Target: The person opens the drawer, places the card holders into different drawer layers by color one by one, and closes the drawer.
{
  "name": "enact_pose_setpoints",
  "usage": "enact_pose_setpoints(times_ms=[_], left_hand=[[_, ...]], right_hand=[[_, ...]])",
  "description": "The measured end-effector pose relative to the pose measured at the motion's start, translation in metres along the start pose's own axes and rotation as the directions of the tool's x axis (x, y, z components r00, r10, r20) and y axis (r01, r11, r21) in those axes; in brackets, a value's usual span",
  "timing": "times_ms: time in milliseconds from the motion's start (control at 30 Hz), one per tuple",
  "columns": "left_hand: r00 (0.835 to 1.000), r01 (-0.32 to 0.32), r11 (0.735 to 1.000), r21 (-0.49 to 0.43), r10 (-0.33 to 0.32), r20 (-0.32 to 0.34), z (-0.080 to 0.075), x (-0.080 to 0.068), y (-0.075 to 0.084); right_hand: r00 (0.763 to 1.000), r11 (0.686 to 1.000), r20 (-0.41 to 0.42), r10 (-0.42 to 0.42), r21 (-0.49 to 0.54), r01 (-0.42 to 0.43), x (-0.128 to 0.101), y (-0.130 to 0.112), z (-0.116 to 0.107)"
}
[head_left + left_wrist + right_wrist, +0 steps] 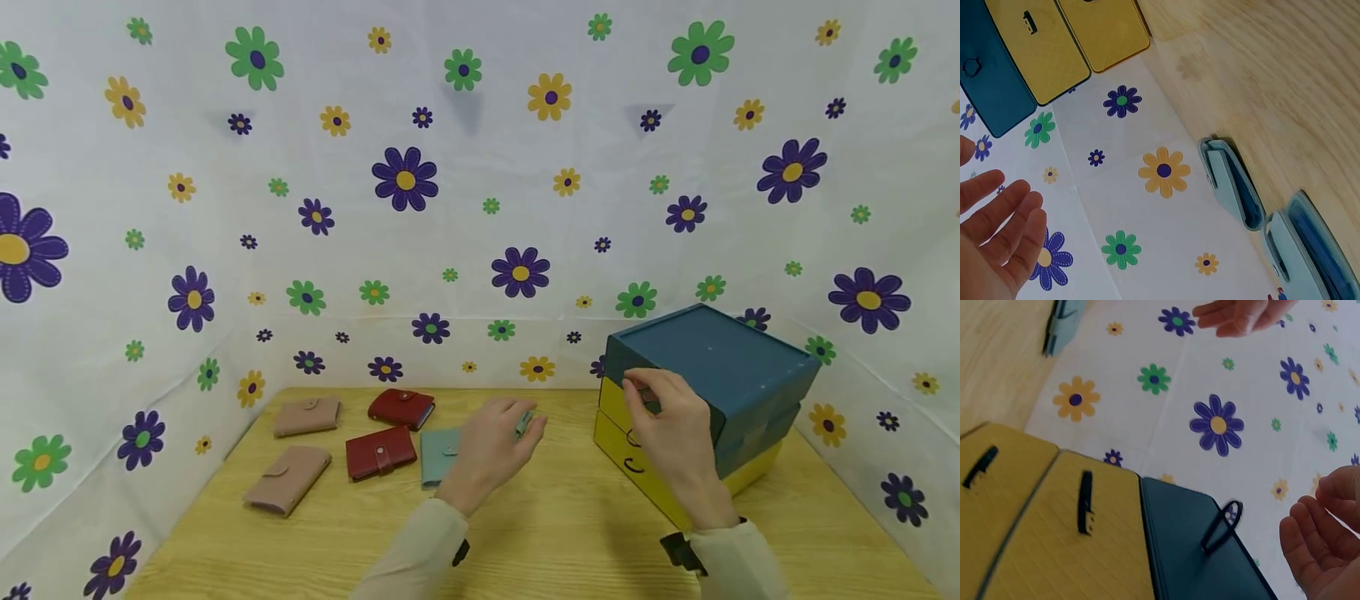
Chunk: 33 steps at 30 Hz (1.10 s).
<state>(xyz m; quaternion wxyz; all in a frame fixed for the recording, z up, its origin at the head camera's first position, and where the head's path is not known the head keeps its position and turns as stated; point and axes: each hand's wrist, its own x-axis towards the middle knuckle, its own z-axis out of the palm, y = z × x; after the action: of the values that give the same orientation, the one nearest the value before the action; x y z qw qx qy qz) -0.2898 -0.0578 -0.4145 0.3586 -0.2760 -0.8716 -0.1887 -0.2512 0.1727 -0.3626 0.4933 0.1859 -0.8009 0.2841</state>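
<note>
My left hand point(491, 454) hovers above the table, its fingers extended and holding nothing in the left wrist view. Below and behind it are two light blue snap-strap card wallets; one blue wallet point(437, 462) shows at its left, and only a sliver of the other point(523, 423) peeks out by the fingers. In the left wrist view both stand out, the smaller-looking wallet point(1230, 181) and the nearer one point(1304, 256). My right hand point(675, 433) is raised at the front of a drawer box point(712, 354), fingers loosely bent, empty in the right wrist view.
The box has a blue top drawer point(1191, 544) with a black loop pull and two yellow drawers point(1100, 519) below, all closed. Two red wallets point(381, 452) and two pink wallets point(288, 481) lie at the left. A flowered sheet point(465, 225) surrounds the wooden table point(540, 533).
</note>
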Motion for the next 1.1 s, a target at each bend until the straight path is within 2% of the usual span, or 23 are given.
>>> enact_pose_setpoints(times_ms=[233, 467, 667, 800, 933, 1000, 1100], left_hand=[[0.996, -0.076, 0.997, 0.013, 0.076, -0.035, 0.010, 0.011, 0.006], [0.995, -0.091, 0.995, -0.037, 0.089, -0.052, 0.019, 0.021, 0.012], [0.989, -0.134, 0.990, -0.036, 0.131, -0.067, 0.024, 0.028, 0.020], [0.986, -0.157, 0.986, -0.047, 0.154, -0.064, 0.026, 0.033, 0.026], [0.987, -0.158, 0.985, -0.074, 0.156, -0.042, 0.026, 0.040, 0.033], [0.985, -0.169, 0.983, -0.073, 0.167, -0.036, 0.027, 0.043, 0.037], [0.983, -0.184, 0.980, -0.076, 0.183, -0.028, 0.029, 0.047, 0.043]], right_hand=[[0.997, 0.997, -0.045, 0.067, -0.024, -0.068, 0.011, 0.009, -0.024], [0.975, 0.973, -0.046, 0.218, -0.071, -0.220, 0.009, 0.028, -0.045], [0.938, 0.938, 0.018, 0.345, -0.045, -0.344, 0.003, 0.039, -0.060], [0.900, 0.904, 0.090, 0.426, -0.003, -0.427, 0.001, 0.047, -0.069], [0.860, 0.871, 0.150, 0.488, -0.016, -0.491, -0.001, 0.056, -0.079], [0.858, 0.874, 0.182, 0.481, -0.027, -0.485, -0.004, 0.063, -0.085], [0.882, 0.910, 0.261, 0.393, 0.026, -0.413, -0.008, 0.076, -0.093]])
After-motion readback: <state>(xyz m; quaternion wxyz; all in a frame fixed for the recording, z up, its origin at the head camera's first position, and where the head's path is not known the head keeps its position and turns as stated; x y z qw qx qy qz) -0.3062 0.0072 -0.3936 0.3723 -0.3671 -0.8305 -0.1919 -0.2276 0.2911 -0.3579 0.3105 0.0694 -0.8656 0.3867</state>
